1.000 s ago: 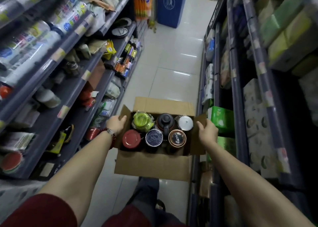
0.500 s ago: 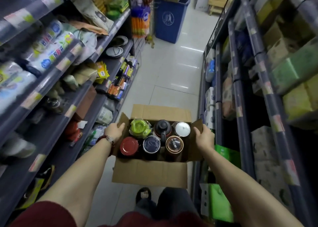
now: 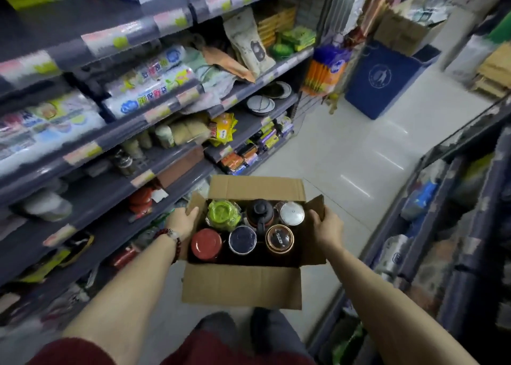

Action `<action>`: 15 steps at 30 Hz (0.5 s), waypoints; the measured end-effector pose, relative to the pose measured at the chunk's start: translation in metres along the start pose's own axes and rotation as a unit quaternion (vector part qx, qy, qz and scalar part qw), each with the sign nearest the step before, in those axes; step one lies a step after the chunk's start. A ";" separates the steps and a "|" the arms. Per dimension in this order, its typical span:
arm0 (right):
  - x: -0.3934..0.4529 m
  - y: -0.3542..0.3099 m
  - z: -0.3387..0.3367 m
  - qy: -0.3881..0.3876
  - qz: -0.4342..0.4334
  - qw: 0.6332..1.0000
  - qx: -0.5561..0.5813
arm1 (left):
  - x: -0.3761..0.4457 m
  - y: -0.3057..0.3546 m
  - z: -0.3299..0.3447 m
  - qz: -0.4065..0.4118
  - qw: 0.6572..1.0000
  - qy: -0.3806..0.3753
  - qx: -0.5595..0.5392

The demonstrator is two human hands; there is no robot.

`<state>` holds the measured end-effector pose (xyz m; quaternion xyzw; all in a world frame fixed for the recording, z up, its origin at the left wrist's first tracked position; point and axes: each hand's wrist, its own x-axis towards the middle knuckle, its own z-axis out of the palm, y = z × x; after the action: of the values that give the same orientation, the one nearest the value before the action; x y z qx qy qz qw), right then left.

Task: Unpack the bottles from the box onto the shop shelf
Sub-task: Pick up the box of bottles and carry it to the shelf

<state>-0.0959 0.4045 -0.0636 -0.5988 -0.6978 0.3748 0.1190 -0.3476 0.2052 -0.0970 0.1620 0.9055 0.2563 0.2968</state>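
Both hands are on the open brown cardboard box (image 3: 243, 284), carried in mid-air over the pale tiled aisle floor (image 3: 345, 154). The left hand (image 3: 181, 222) is closed around the left side flap, the right hand (image 3: 327, 230) wrapped on the right flap and wall, so each grip is holding cardboard, not a bottle. All six bottles sit upright inside, two rows of three: a green-lidded bottle in clear wrap (image 3: 222, 214), a black bottle with a knob cap (image 3: 260, 212), a silver-lidded bottle (image 3: 291, 214), a red-lidded bottle (image 3: 206, 244), a dark-blue-lidded bottle (image 3: 242, 239) and a copper-rimmed bottle (image 3: 279, 238). Nothing unpacked yet.

The step in hand looks like carrying the load to the grey shop shelf (image 3: 91, 215) on the left. Best to keep the box level, since flaps are weak handles for a heavy load, and set it down somewhere steady before freeing a hand.

Compared with half a second ago, the view has swung left: the left-hand shelving now fills the frame, the blue bin (image 3: 384, 79) has slid to the upper right, and the hands hold the same places on the box.
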 end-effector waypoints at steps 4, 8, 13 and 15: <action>0.037 -0.035 0.014 -0.054 -0.064 0.996 -0.036 | -0.005 -0.004 -0.009 -0.072 0.995 0.053 -0.038; 0.056 -0.068 0.047 -0.101 -0.119 0.985 -0.078 | -0.007 -0.027 -0.024 -0.134 0.984 0.105 -0.059; 0.051 -0.107 0.098 -0.177 -0.157 0.968 -0.087 | -0.015 -0.073 -0.049 -0.203 0.966 0.135 -0.082; 0.046 -0.122 0.121 -0.213 -0.174 0.957 -0.087 | -0.022 -0.094 -0.058 -0.229 0.958 0.145 -0.098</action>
<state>-0.2729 0.4007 -0.0786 -0.3821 -0.8304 0.4049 -0.0220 -0.3798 0.0972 -0.0994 -0.1183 0.9220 0.2899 0.2279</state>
